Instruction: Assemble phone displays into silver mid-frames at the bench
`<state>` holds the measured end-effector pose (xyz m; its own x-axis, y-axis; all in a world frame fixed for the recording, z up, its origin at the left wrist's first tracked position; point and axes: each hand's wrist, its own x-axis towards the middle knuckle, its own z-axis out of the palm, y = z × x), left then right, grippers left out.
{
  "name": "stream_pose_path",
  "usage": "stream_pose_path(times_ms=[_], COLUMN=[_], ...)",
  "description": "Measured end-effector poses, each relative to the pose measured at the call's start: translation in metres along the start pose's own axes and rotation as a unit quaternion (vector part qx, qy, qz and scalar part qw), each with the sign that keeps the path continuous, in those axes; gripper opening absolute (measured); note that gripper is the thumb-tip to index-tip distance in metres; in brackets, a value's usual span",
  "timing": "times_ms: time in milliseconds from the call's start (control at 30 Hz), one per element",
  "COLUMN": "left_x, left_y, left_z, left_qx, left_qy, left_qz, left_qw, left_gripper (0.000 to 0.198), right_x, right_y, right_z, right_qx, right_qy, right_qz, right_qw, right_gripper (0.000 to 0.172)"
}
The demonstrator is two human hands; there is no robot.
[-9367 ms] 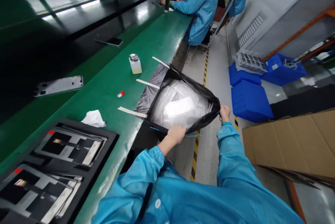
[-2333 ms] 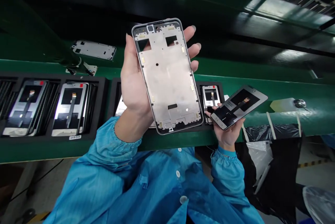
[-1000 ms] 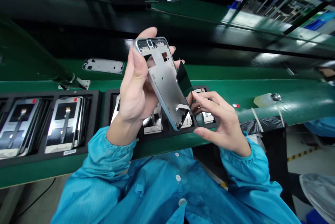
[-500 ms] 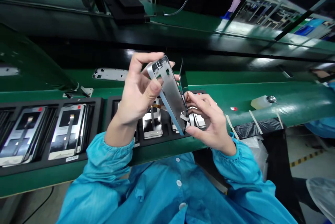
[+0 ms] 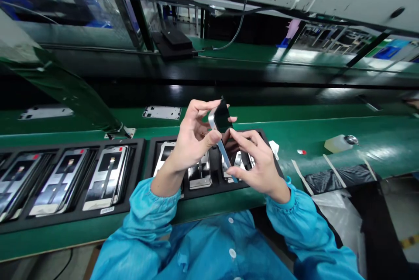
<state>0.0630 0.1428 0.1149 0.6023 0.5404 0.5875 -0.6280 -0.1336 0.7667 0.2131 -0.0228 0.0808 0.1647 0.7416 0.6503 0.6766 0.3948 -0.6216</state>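
My left hand [image 5: 196,138] grips a silver phone frame [image 5: 225,155] by its upper end and side, tilted up in front of my chest. A dark glossy phone screen [image 5: 223,117] lies over the frame's open face, nearly flush with it. My right hand [image 5: 258,162] pinches the lower part of the screen and frame, the thumb at the bottom edge and fingers on the glass. Below my hands is a black foam tray [image 5: 214,190] with several phone screen assemblies [image 5: 200,175], partly hidden by the hands.
Another foam tray [image 5: 139,157] on the left holds stacked screen assemblies [image 5: 106,177]. Two bare phone frames [image 5: 162,112] lie on the green bench [image 5: 304,131] behind the trays. A bottle of yellowish liquid [image 5: 338,143] stands right. A green post [image 5: 75,92] rises at left.
The screen, held apart from the frame at an angle before, now rests over its face, hiding the inside. My view has shifted, and the bench things appear lower and mostly further right.
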Motion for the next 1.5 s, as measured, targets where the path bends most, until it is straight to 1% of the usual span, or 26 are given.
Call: stream_pose_path(times_ms=[100,200,233,300,367,433,467,500,533,600,667,767,867,933,1033,1100,1167,1233,1267,1400,1433,1500], left_x=[0.000,-0.003,-0.004,-0.006,-0.007,-0.009,-0.009,-0.010,-0.011,-0.012,-0.012,-0.014,-0.018,-0.021,-0.022,-0.019,-0.015,-0.012,-0.011,-0.008,-0.007,-0.002], left_y=[0.001,-0.002,-0.004,-0.007,-0.009,-0.010,-0.011,-0.011,-0.012,-0.012,-0.011,-0.008,-0.002,-0.001,-0.006,-0.014,-0.021,-0.025,-0.026,-0.027,-0.028,-0.029], left_z=[0.003,0.015,0.021,0.032,0.038,0.040,0.040,0.040,0.040,0.042,0.045,0.050,0.054,0.056,0.058,0.058,0.057,0.056,0.056,0.055,0.054,0.048], left_qx=[0.001,-0.020,-0.036,-0.070,-0.087,-0.091,-0.091,-0.087,-0.078,-0.043,-0.004,0.017,0.033,0.053,0.084,0.103,0.120,0.128,0.128,0.098,0.086,0.046], left_qy=[0.012,0.037,0.058,0.113,0.148,0.134,0.115,0.095,0.078,0.058,0.053,0.040,0.022,0.024,0.036,0.045,0.058,0.069,0.067,0.061,0.068,0.101], left_qz=[-0.016,-0.032,-0.037,-0.049,-0.073,-0.106,-0.127,-0.147,-0.162,-0.171,-0.158,-0.125,-0.104,-0.098,-0.077,-0.061,-0.059,-0.068,-0.077,-0.132,-0.151,-0.185], left_qw=[1.000,0.999,0.997,0.990,0.983,0.981,0.981,0.981,0.981,0.983,0.986,0.991,0.994,0.993,0.993,0.992,0.989,0.987,0.986,0.984,0.982,0.976], left_gripper=[0.057,0.060,0.060,0.058,0.060,0.068,0.072,0.074,0.075,0.073,0.070,0.065,0.061,0.063,0.063,0.059,0.055,0.057,0.058,0.061,0.061,0.062], right_x=[0.002,0.003,0.002,0.001,0.003,0.008,0.012,0.017,0.022,0.030,0.033,0.028,0.023,0.024,0.032,0.039,0.043,0.045,0.044,0.039,0.037,0.031], right_y=[0.005,0.012,0.013,0.015,0.014,0.009,0.006,0.003,0.000,-0.003,-0.005,-0.009,-0.020,-0.027,-0.030,-0.026,-0.019,-0.011,-0.006,0.011,0.015,0.020], right_z=[0.003,0.011,0.014,0.020,0.023,0.021,0.018,0.014,0.010,0.003,-0.001,-0.005,-0.011,-0.015,-0.018,-0.015,-0.010,-0.005,-0.004,-0.006,-0.007,-0.007], right_qx=[0.017,0.012,-0.001,-0.032,-0.040,0.000,0.039,0.086,0.135,0.214,0.248,0.247,0.219,0.192,0.156,0.143,0.153,0.183,0.205,0.274,0.280,0.291], right_qy=[0.005,0.008,0.006,0.004,0.022,0.073,0.093,0.098,0.088,0.039,0.016,0.031,0.021,0.016,0.022,0.038,0.060,0.076,0.073,0.016,0.011,0.012], right_qz=[-0.023,-0.040,-0.041,-0.034,-0.009,0.041,0.076,0.116,0.156,0.226,0.262,0.262,0.241,0.219,0.202,0.211,0.222,0.226,0.230,0.278,0.289,0.301], right_qw=[1.000,0.999,0.999,0.999,0.999,0.996,0.992,0.985,0.974,0.950,0.932,0.932,0.945,0.956,0.967,0.966,0.961,0.954,0.949,0.921,0.915,0.908], right_gripper=[0.080,0.082,0.082,0.076,0.071,0.076,0.079,0.081,0.081,0.081,0.080,0.077,0.076,0.078,0.080,0.082,0.083,0.082,0.082,0.084,0.084,0.084])
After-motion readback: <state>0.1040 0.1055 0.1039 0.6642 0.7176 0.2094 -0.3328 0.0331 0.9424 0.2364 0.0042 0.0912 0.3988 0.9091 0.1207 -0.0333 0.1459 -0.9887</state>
